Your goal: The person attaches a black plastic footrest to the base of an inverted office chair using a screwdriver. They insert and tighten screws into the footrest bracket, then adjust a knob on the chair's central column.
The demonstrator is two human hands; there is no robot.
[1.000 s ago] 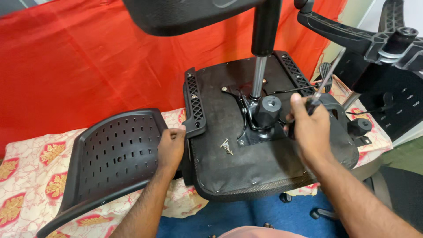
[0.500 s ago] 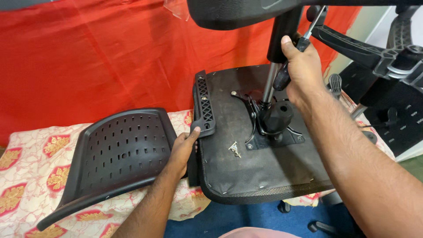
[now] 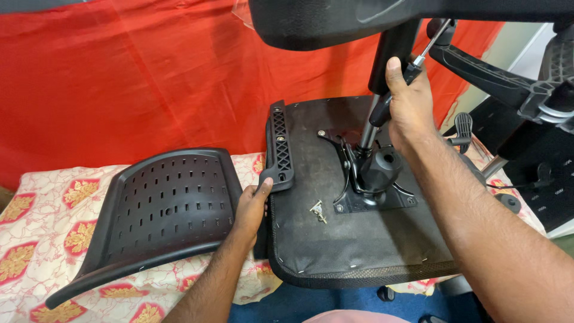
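Observation:
An upturned black chair seat (image 3: pixel 335 239) lies on the table with its metal mechanism plate (image 3: pixel 373 179) facing up. My left hand (image 3: pixel 251 206) grips the seat's left edge, just below a black slotted bracket (image 3: pixel 279 146). My right hand (image 3: pixel 409 101) is raised above the mechanism, shut on a screwdriver (image 3: pixel 412 69) with a black handle and a metal shaft pointing up and right. A few loose screws (image 3: pixel 317 210) lie on the seat's underside. A perforated black chair back (image 3: pixel 161 209) rests to the left.
A floral cloth (image 3: pixel 36 209) covers the table and a red cloth (image 3: pixel 131 78) hangs behind it. Another chair's seat and gas column (image 3: pixel 391 54) hang overhead. More black chair parts (image 3: pixel 538 113) stand at the right. Castor wheels (image 3: pixel 385 293) show below the table edge.
My right hand has risen from the mechanism plate up beside the overhead column, taking the screwdriver with it. My left hand has stayed on the seat's left edge.

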